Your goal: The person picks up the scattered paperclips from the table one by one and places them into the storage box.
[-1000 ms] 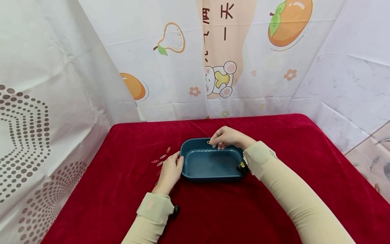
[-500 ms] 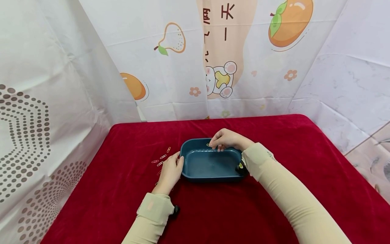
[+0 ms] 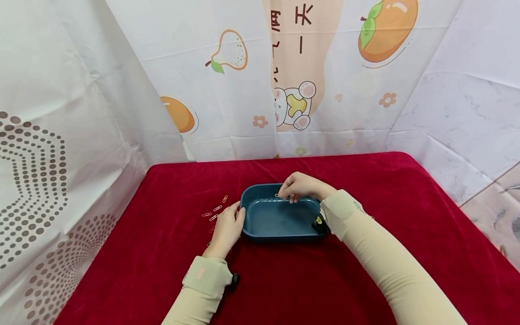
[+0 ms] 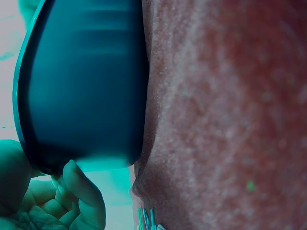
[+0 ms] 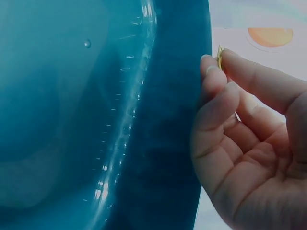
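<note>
— Right hand [image 3: 301, 186]?
— Fingertips pinch a yellow paper clip [image 5: 219, 59], by the far rim of the blue tray [image 3: 272, 235].
— Left hand [image 3: 228, 225]?
— Grips the tray's left end.
— Risk?
— Slight hold: a slip could drop the clip outside. A leftward tug could also shove the tray into the loose clips [image 3: 213, 217] on the red cloth [image 3: 292, 289].

So compared with a second ago, the right hand [image 3: 300, 185] sits a touch lower in the head view, and the yellow paper clip [image 3: 277, 196] it's pinching has come down with it by the blue tray's [image 3: 280, 221] far side, plus the right sleeve [image 3: 345, 214] has shifted slightly left
</note>
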### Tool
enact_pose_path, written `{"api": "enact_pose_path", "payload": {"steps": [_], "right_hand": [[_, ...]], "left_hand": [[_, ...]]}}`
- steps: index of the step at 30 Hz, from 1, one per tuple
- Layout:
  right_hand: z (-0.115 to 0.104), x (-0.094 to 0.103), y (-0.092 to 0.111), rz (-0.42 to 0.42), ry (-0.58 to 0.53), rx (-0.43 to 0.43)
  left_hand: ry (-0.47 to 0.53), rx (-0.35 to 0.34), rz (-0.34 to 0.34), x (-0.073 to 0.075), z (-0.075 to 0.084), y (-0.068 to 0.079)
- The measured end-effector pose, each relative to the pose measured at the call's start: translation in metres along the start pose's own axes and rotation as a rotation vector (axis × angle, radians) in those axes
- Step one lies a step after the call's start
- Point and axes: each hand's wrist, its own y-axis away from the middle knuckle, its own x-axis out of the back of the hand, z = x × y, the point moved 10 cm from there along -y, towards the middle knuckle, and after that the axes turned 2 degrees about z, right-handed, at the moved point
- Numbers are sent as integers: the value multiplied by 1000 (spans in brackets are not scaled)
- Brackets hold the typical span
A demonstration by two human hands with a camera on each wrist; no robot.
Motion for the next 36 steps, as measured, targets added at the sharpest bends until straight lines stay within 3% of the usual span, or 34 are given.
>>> {"api": "enact_pose_path", "payload": {"steps": [16, 36], "right_hand": [[8, -5, -12, 23, 95, -29], [15, -10, -13, 0, 97, -55]], "left_hand": [[-1, 8, 0, 0, 0, 1], [17, 14, -5, 1, 0, 1]]}}
